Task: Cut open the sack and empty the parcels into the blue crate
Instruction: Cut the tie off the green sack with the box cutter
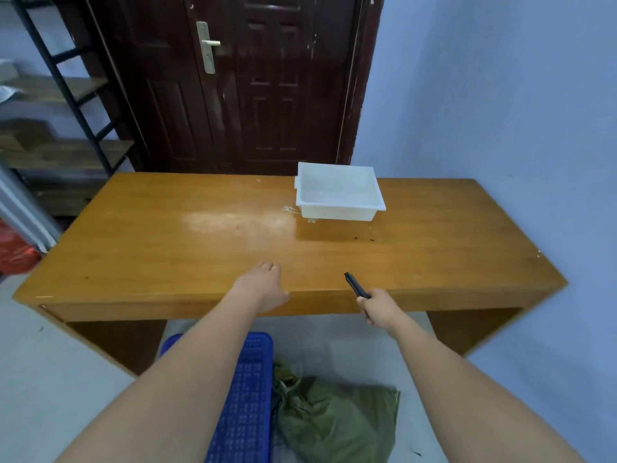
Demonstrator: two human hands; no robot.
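Note:
A green woven sack (337, 419) lies on the floor at my feet, its tied neck pointing toward the blue crate (248, 402) just to its left. My forearm hides part of the crate. My right hand (380, 309) is closed around a black utility knife (355, 285), held over the table's front edge with its tip pointing away from me. My left hand (262, 284) hovers over the same edge, palm down, fingers loosely apart and holding nothing. No parcels are visible.
A wooden table (200, 248) stands in front of me with a white plastic tray (337, 192) on its far side. Behind it is a dark door (233, 81). Metal shelving (56, 105) stands at the left, a blue wall at the right.

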